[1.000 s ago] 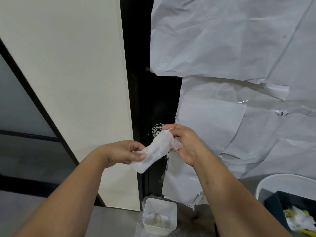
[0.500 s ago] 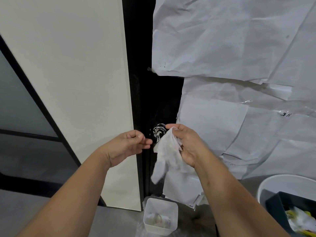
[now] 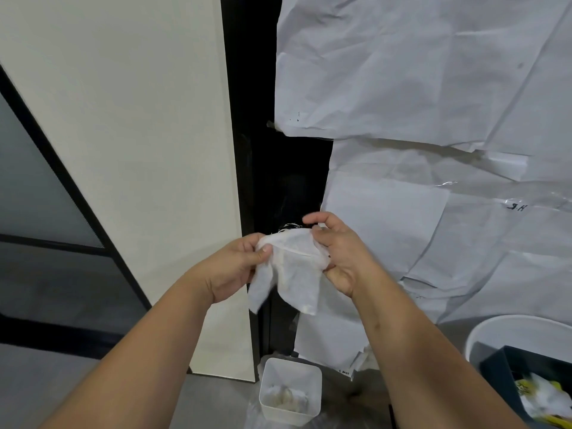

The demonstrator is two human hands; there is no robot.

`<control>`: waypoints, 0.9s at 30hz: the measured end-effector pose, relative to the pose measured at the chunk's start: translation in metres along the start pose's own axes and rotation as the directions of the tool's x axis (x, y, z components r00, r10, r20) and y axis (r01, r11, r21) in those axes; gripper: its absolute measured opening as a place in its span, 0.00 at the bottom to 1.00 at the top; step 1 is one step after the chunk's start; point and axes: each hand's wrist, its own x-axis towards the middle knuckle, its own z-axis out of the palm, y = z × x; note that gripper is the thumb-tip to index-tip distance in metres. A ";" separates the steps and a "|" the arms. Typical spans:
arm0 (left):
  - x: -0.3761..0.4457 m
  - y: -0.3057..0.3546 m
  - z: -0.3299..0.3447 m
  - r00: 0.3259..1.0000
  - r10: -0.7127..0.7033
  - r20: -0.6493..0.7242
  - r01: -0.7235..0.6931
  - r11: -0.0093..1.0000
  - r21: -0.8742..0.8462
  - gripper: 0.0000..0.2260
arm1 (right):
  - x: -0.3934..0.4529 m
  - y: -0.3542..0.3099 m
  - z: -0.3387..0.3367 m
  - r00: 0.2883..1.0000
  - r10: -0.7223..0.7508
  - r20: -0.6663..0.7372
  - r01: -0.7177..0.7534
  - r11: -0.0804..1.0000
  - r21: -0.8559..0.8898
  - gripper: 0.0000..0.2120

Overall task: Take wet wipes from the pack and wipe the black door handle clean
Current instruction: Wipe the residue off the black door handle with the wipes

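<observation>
A white wet wipe [image 3: 291,267] hangs spread between both hands in front of the black door [image 3: 288,168]. My left hand [image 3: 232,267] pinches its upper left corner with thumb and fingers. My right hand [image 3: 337,252] holds its upper right edge, with the index finger raised. Just behind the wipe's top edge, a small part of the black door handle [image 3: 289,226] with white smears shows; the rest is hidden. No pack of wipes is in view.
A cream wall panel [image 3: 130,150] stands left of the door. Crumpled white paper sheets [image 3: 433,88] cover the door's right side. On the floor sit a small white tub [image 3: 314,397] with used wipes and, at the lower right, a white bucket [image 3: 483,332] holding a dark bin.
Half a second ago only my right hand held the bunched wipe. My left hand has since come back and taken its corner, and the wipe is now spread out between both hands.
</observation>
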 end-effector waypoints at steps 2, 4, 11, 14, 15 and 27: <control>0.000 0.001 -0.005 0.999 -0.010 -0.047 0.006 0.997 -0.071 0.07 | -0.001 0.002 -0.007 0.999 0.019 -0.038 -0.022 0.998 -0.061 0.14; 0.002 0.001 -0.005 0.993 -0.025 -0.115 0.016 0.997 -0.080 0.08 | -0.002 0.006 -0.009 0.999 0.026 -0.037 -0.032 0.988 -0.150 0.13; 0.007 0.004 -0.001 0.994 -0.017 -0.109 0.001 0.989 -0.145 0.20 | -0.006 0.023 -0.004 0.987 0.042 0.155 0.050 0.838 -0.543 0.13; 0.006 0.007 -0.005 0.999 0.014 -0.042 -0.020 0.990 -0.137 0.26 | -0.005 0.024 -0.003 0.995 -0.034 0.096 0.085 0.801 -0.593 0.03; 0.006 0.006 -0.007 0.999 0.016 -0.039 -0.021 0.990 -0.142 0.26 | -0.005 0.024 -0.005 0.995 -0.044 0.087 0.087 0.805 -0.586 0.04; 0.005 0.013 -0.001 0.997 0.005 -0.075 -0.014 0.992 -0.123 0.18 | 0.000 0.023 -0.001 0.993 -0.068 0.100 0.117 0.741 -0.662 0.02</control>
